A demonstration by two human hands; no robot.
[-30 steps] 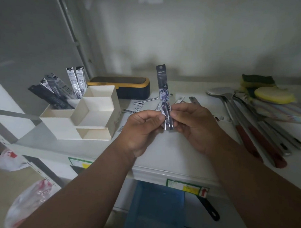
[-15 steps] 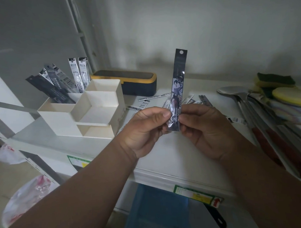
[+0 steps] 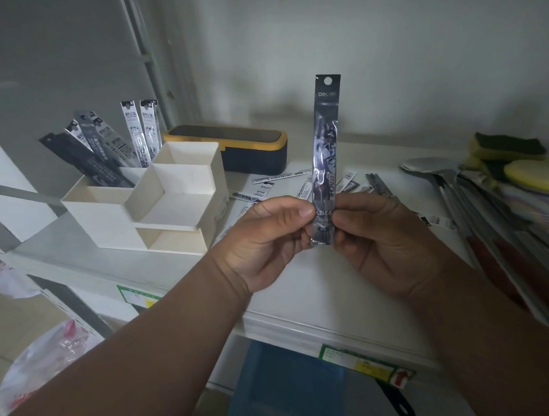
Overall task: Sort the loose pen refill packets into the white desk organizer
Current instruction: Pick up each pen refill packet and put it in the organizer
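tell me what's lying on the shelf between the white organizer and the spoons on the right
In the head view, loose refill packets lie scattered between the white organizer and the spoons.

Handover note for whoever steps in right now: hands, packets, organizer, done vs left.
Left hand and right hand: both pinch the lower end of one dark refill packet, held upright above the shelf.
White organizer: on the shelf, left of the hands.
Done: several packets stand in its rear left compartment; front compartments look empty.
Left: place the held packet, then the loose packets lying flat behind the hands, near the yellow-rimmed box.
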